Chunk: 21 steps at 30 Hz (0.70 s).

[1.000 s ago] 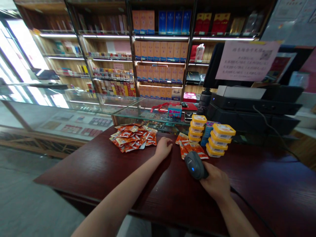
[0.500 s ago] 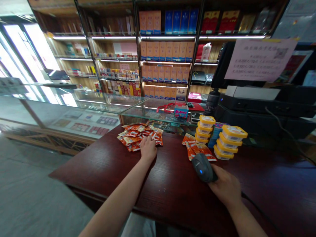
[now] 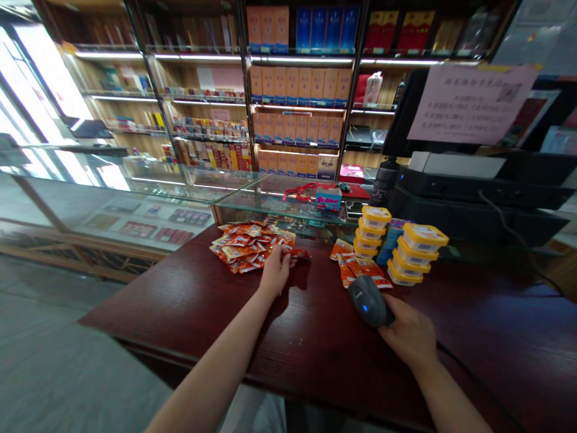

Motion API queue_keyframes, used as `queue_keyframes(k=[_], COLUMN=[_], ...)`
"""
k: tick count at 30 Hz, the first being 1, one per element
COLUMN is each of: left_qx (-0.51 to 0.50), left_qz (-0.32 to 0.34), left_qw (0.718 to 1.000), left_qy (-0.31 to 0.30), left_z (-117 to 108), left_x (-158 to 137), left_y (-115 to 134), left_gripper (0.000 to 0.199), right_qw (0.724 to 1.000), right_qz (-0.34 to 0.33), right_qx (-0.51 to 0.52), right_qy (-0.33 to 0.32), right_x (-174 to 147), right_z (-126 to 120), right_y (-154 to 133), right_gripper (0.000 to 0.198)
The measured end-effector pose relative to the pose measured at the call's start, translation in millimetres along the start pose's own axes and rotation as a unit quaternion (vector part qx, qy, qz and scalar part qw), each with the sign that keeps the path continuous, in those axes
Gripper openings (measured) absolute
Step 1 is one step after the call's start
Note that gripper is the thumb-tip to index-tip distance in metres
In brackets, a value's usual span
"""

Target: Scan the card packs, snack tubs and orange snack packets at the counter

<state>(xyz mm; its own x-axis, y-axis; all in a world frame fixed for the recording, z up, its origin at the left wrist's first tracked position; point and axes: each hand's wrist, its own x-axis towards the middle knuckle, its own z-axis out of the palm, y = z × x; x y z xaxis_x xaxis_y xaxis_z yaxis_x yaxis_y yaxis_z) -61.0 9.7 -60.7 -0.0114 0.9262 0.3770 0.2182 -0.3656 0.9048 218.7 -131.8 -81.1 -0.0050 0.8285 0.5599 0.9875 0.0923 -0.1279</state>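
Observation:
Between the fingers of my left hand (image 3: 276,270) is an orange snack packet (image 3: 300,254), held just off the right side of a heaped pile of similar orange packets (image 3: 243,245). My right hand (image 3: 411,329) is wrapped round the handle of a dark grey barcode scanner (image 3: 367,300), which shows a small blue light. The scanner's head points toward a few loose orange packets (image 3: 356,269) and partly covers one of them. Behind these rise two stacks of yellow-lidded plastic tubs (image 3: 372,231), with blue packages (image 3: 391,240) between them.
The dark wooden counter (image 3: 216,313) meets a glass display case (image 3: 243,189) at the back. A small blue and pink box (image 3: 329,198) stands on the glass. At right are a monitor with a pink paper sign (image 3: 473,102) and black equipment. The scanner's cable (image 3: 473,376) trails right.
My left hand has lifted an orange packet from the pile's edge and moved slightly right with it. The scanner stays in my right hand in nearly the same place. The view has shifted slightly.

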Motion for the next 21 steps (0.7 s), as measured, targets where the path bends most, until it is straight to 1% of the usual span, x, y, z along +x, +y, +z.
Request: queue_keyframes(k=[2,4,5,7,9,11,13,15,18,20,21], left_qx=[-0.138,-0.221,-0.242,-0.244,-0.221,-0.218,-0.236,-0.251,-0.255,-0.244,-0.237], left_qz=[-0.028,-0.060,-0.073,-0.085,-0.084,-0.079,-0.066,-0.052,-0.049,-0.046,-0.044], left_qw=[0.989,0.972,0.966,0.964,0.967,0.966,0.963,0.963,0.964,0.967,0.969], left_qy=[0.035,0.053,0.058,0.069,0.094,0.112,0.108,0.081,0.049,0.051,0.055], left_z=[1,1,1,1,2,3,3,3,4,5,6], left_x=[1,2,2,2,3,4,5,6,5,4,3], left_y=[-1,0,1,1,-2,-6,-10,-14,-16,-16,-16], left_gripper=[0.021,0.030,0.034,0.037,0.039,0.050,0.056,0.050,0.044,0.044,0.044], right_qw=[1.000,1.000,1.000,1.000,1.000,1.000,1.000,0.999,0.993,0.980,0.970], right_qz=[-0.001,-0.004,-0.004,-0.004,-0.005,-0.007,-0.005,0.002,0.040,0.059,0.056], right_qx=[-0.001,0.003,0.007,0.016,0.022,0.019,0.014,0.029,0.099,0.178,0.227], right_qy=[0.003,0.006,0.007,0.006,0.004,-0.001,-0.011,-0.024,-0.046,-0.062,-0.067], right_x=[0,-1,-1,-1,-1,0,2,5,15,23,28], right_z=[1,2,2,2,2,2,0,-4,-10,-14,-15], right_y=[1,1,1,1,0,-2,-5,-9,-20,-29,-34], right_gripper=[0.028,0.028,0.029,0.029,0.029,0.029,0.028,0.026,0.024,0.025,0.028])
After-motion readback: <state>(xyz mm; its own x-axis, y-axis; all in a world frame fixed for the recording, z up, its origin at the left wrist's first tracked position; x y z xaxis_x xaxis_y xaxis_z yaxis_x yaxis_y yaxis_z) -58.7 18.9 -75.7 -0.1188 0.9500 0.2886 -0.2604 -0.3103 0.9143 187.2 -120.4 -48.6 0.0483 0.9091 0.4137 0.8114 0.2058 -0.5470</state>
